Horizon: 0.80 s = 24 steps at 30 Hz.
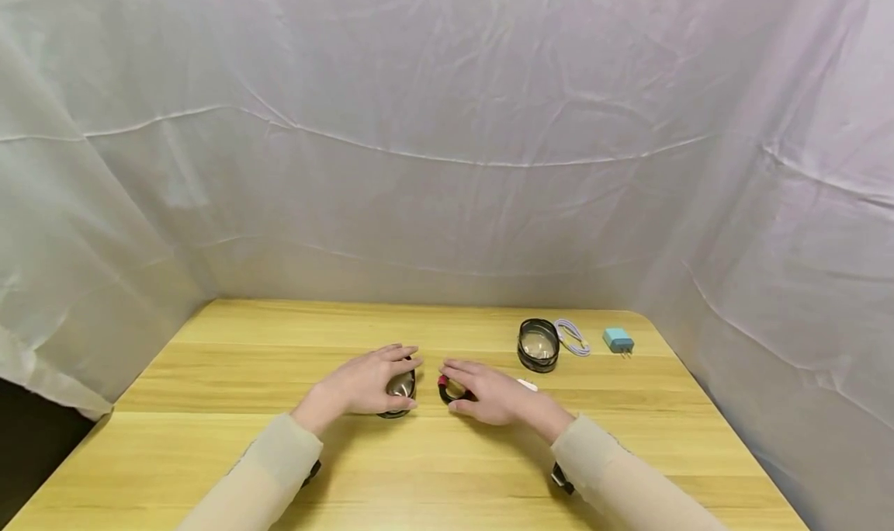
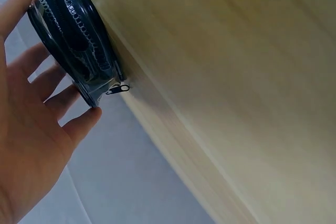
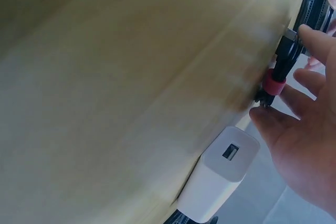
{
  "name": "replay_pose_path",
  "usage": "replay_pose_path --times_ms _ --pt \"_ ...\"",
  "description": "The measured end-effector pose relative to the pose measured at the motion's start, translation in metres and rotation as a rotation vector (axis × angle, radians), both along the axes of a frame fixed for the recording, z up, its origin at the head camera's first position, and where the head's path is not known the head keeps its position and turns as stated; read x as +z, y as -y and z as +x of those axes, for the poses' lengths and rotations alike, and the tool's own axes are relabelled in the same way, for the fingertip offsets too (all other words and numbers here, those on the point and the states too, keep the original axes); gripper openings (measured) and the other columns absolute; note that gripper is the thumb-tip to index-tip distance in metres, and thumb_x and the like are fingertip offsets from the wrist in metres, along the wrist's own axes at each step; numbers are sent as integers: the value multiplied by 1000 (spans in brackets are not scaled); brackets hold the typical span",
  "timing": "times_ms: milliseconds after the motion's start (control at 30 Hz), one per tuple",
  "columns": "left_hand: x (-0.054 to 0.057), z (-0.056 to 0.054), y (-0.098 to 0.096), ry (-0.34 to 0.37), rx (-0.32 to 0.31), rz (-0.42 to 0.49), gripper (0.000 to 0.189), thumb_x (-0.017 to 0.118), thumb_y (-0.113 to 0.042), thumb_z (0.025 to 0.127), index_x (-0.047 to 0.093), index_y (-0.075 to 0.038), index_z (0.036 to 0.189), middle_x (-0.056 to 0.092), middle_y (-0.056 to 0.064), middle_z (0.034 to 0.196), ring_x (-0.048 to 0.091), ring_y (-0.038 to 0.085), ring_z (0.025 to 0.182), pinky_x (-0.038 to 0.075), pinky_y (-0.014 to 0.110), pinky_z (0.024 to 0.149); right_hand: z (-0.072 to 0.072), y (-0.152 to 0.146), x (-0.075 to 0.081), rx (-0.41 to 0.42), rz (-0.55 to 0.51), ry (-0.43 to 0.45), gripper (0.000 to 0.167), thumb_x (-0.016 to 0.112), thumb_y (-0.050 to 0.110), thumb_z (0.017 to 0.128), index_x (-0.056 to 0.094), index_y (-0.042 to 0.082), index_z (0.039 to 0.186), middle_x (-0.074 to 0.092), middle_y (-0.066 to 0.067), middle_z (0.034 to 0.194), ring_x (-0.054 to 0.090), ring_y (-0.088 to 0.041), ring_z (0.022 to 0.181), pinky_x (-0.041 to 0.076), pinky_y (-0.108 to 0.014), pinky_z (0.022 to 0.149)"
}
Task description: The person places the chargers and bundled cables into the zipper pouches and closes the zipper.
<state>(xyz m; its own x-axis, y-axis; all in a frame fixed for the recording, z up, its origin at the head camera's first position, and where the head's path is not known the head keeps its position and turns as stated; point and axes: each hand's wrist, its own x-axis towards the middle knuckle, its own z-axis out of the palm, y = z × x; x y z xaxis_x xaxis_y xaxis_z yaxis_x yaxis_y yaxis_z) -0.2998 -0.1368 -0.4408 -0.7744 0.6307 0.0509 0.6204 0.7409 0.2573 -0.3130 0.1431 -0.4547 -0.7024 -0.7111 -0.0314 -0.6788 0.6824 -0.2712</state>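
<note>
My left hand (image 1: 370, 380) grips a small round zip case (image 1: 401, 385) from above, thumb at the near side and fingers at the far side. The case has a clear top and black edging; in the left wrist view its zip pull (image 2: 118, 88) hangs over the table. To the right, my right hand (image 1: 492, 395) holds a coiled black cable (image 1: 447, 395) between thumb and fingers. A red tie (image 3: 273, 82) wraps the cable near one end. Part of the coil is hidden under the right hand. The two hands face each other with a gap between them.
A white charger (image 3: 226, 156) with a USB port lies beside the right hand. Farther back stand a second round black-edged case (image 1: 538, 346), a coiled pale purple cable (image 1: 573, 337) and a teal charger (image 1: 618, 340). White cloth (image 1: 447, 205) hangs around the wooden table (image 1: 433, 469).
</note>
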Motion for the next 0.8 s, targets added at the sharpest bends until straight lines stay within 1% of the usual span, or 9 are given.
replay_pose_path --times_ms 133,267,367,433,600,700,800 --pt "-2 0 0 10 9 31 73 73 -50 95 53 -11 153 41 12 164 34 39 151 34 59 119 -1 1 0 4 -11 2 64 64 35 104 43 7 158 40 -14 164 40 -34 148 33 -50 122" --pt "-3 -1 0 4 6 62 72 76 -49 93 57 -10 150 45 11 160 41 36 148 39 55 117 -2 2 1 -3 -33 15 63 67 33 103 46 6 156 43 -16 161 43 -35 146 34 -50 121" --pt "-3 -2 0 9 5 91 71 79 -48 91 59 -9 148 48 10 157 46 34 144 43 53 114 -4 2 2 0 -55 13 61 71 29 101 51 3 152 47 -16 157 47 -36 143 37 -51 119" --pt "-3 -3 0 28 9 115 72 81 -46 90 59 -10 147 48 9 156 48 33 142 44 52 113 -5 3 3 4 -65 15 58 72 28 100 54 3 149 50 -15 154 50 -34 141 40 -50 117" --pt "-4 -5 1 90 14 213 72 87 -39 86 60 -7 145 49 10 153 53 33 135 48 52 109 -6 3 3 10 -87 30 54 75 26 98 59 6 145 53 -11 149 54 -31 135 45 -49 113" --pt "-5 -7 3 122 5 276 72 89 -35 84 61 -6 143 50 12 152 54 33 132 49 52 106 -7 4 4 10 -101 34 55 76 27 97 60 6 145 53 -11 149 55 -32 134 46 -50 112" --pt "-6 -9 5 141 1 318 72 91 -34 82 62 -5 142 50 14 151 54 34 131 50 53 105 -7 3 5 10 -125 43 55 77 27 96 60 6 145 54 -12 149 55 -33 134 46 -51 112"
